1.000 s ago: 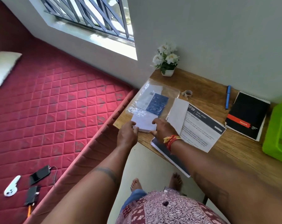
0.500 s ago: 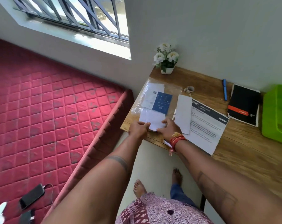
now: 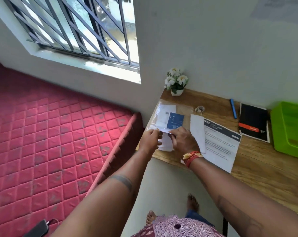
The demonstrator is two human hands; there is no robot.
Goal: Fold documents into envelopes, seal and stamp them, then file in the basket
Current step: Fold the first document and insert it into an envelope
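Note:
A small white folded paper (image 3: 166, 143) lies at the near left corner of the wooden desk (image 3: 257, 165). My left hand (image 3: 150, 140) pinches its upper left edge. My right hand (image 3: 184, 140) pinches the lifted top edge beside it, fingers curled over the paper. A white envelope (image 3: 197, 132) lies just right of my right hand, on a printed document (image 3: 221, 146) with a dark header. A clear plastic sleeve holding a blue card (image 3: 174, 119) lies behind the paper. The green basket (image 3: 290, 130) stands at the right edge.
A small pot of white flowers (image 3: 176, 82) stands in the desk's back left corner. A tape roll (image 3: 200, 109), a blue pen (image 3: 233, 108) and a black notebook (image 3: 253, 124) lie along the back. A red mattress (image 3: 50, 142) lies left of the desk.
Both hands have moved up the white paper, and its top edge is now lifted between my fingers. The camera has tilted upward, showing more of the window.

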